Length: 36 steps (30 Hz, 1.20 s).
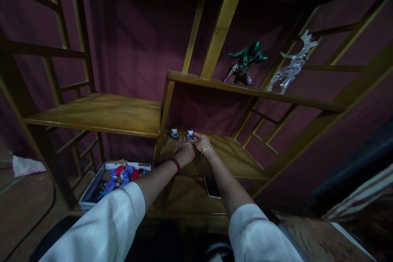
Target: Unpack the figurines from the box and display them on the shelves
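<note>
A tiny toy [190, 134] stands on the low shelf [242, 161], right by the fingertips of the left grip [184, 150] and the right grip [201, 142]. The two grips are close together with bent fingers, but I cannot tell if either one is squeezing the toy. A second little toy [174, 133] stands just past the left grip, on its left. Above the right grip, a high shelf [196, 80] has a green figure [247, 61] and a clear deer [290, 71]. Lower, left of the left grip, is a box [87, 205] of bright things [124, 177].
</note>
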### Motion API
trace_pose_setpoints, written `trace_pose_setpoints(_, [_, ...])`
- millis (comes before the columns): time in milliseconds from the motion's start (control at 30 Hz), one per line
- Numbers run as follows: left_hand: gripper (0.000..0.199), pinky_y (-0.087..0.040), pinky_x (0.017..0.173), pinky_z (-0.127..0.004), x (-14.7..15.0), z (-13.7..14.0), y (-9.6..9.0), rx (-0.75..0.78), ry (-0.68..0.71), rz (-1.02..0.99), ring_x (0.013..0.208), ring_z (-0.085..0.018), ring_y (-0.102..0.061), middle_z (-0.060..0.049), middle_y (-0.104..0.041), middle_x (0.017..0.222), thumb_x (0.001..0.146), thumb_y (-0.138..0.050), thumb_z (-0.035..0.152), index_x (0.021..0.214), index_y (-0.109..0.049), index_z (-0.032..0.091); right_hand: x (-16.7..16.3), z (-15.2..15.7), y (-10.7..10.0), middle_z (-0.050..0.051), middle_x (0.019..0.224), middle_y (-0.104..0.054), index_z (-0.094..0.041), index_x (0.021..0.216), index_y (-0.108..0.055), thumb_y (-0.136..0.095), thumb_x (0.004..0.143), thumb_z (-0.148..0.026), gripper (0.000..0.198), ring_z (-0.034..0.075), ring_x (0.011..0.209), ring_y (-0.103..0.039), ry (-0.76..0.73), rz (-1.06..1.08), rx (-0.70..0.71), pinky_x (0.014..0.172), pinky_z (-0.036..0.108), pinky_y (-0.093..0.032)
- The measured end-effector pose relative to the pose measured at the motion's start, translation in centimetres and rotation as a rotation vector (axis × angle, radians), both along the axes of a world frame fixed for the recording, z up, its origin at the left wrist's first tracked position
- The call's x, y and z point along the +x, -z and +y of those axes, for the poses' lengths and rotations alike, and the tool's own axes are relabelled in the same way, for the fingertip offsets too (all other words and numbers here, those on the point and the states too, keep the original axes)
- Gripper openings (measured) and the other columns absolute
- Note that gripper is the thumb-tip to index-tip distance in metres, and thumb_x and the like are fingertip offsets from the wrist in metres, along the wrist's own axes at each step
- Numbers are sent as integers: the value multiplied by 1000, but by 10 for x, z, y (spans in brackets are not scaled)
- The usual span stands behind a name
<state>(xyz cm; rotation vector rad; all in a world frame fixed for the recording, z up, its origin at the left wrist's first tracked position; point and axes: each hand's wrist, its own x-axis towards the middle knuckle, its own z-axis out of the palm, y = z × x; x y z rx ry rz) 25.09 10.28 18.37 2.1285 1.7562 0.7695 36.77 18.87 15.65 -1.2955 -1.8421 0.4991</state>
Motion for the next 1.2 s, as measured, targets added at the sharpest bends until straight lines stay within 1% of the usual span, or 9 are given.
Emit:
trace_pose_setpoints(133, [50, -26, 101, -36, 0, 3, 0, -9, -9, 20, 122, -24, -32, -16, -40, 131, 74, -41, 12, 124, -42, 8, -3, 0, -2, 2, 73, -66, -16, 83, -65, -61, 63, -25, 23, 16, 70, -61, -14, 6, -10, 67, 25, -47])
trace_pose_setpoints(300, [49, -26, 101, -35, 0, 6, 2, 10, -16, 36, 123, -25, -31, -17, -40, 131, 75, -42, 13, 123, -44, 7, -4, -1, -7, -1, 66, -65, -17, 79, -66, -60, 64, -29, 20, 13, 64, -59, 34, -91, 22, 62, 22, -45])
trace_pose_setpoints(400, [48, -28, 99, -37, 0, 5, 0, 4, -21, 27, 123, -25, -31, -17, -41, 130, 74, -42, 12, 122, -45, 8, -6, -1, -8, -1, 66, -65, -18, 80, -66, -60, 64, -28, 19, 13, 65, -59, 34, -114, 14, 61, 21, -45])
trace_pose_setpoints(600, [47, -28, 99, -38, 1, 4, -4, -19, -34, 21, 123, -27, -30, -19, -40, 130, 73, -42, 10, 120, -45, 5, -6, 3, -7, -1, 72, -67, -21, 83, -67, -61, 65, -21, 20, 14, 69, -62, 43, -133, -11, 67, 23, -48])
trace_pose_setpoints(800, [50, -26, 100, -39, 1, 6, -1, -9, -21, 14, 127, -26, -25, -19, -38, 132, 73, -40, 9, 123, -41, 5, -6, 2, -7, -1, 72, -68, -23, 87, -67, -64, 64, -21, 23, 15, 69, -62, 68, -176, 21, 68, 24, -48])
trace_pose_setpoints(1000, [51, -25, 101, -40, 2, 8, 3, -4, -20, 32, 128, -28, -24, -21, -35, 133, 74, -41, 11, 124, -41, 3, -6, 0, -9, 2, 80, -69, -24, 93, -66, -64, 66, -23, 27, 18, 77, -63, 108, -238, 3, 71, 26, -48])
trace_pose_setpoints(1100, [51, -25, 101, -40, 2, 10, 5, 10, -27, 29, 128, -28, -24, -20, -35, 134, 73, -41, 10, 124, -41, 3, -4, 2, -7, 2, 85, -69, -24, 94, -66, -63, 67, -22, 27, 18, 78, -63, 87, -260, 18, 74, 27, -48])
trace_pose_setpoints(1200, [51, -26, 101, -39, 2, 12, 7, 1, -24, 41, 128, -27, -24, -19, -36, 134, 73, -42, 10, 124, -41, 3, -3, 3, -5, 2, 85, -69, -23, 96, -65, -62, 68, -22, 28, 17, 77, -63, 54, -236, 33, 74, 26, -49])
